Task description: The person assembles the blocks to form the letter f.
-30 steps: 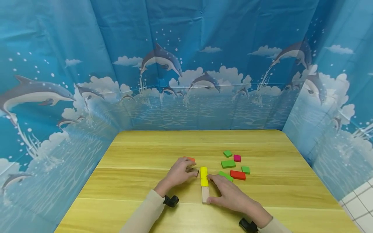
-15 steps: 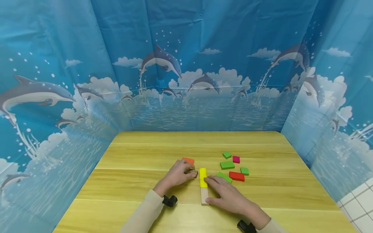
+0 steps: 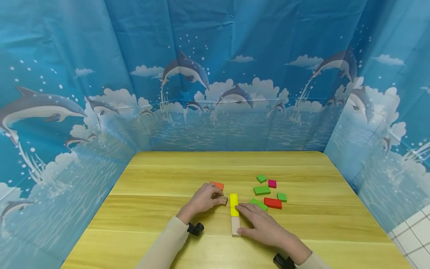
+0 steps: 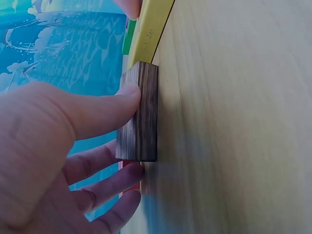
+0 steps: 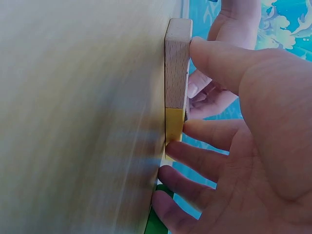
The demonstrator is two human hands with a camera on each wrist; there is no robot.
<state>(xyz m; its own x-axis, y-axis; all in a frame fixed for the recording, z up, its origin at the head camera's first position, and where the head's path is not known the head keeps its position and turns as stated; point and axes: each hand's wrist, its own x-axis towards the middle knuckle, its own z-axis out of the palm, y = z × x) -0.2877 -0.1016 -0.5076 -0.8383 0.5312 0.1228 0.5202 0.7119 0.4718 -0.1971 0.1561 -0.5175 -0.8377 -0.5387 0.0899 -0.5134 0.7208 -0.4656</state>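
Observation:
In the head view my left hand (image 3: 202, 199) pinches a dark brown wooden block (image 3: 223, 200) low over the table, left of a straight row. The left wrist view shows the thumb on the face of this dark block (image 4: 139, 112), its far end close to the yellow. That row is a yellow block (image 3: 234, 200) joined end to end with a plain wooden block (image 3: 236, 226). My right hand (image 3: 260, 223) lies along the row's right side with fingers extended. Its thumb touches the plain block (image 5: 176, 73) and its fingertips rest at the yellow one (image 5: 174, 127).
Behind my left hand lies an orange block (image 3: 217, 185). To the right are several green blocks (image 3: 262, 190), a red block (image 3: 273, 203) and a small magenta one (image 3: 272, 183). A dolphin-print curtain (image 3: 215, 127) hangs beyond the wooden table (image 3: 161, 172).
My left hand's fingers have drawn closer round the dark brown block, with a slight shift in its angle. The right fingertips have slid a little onto the yellow block.

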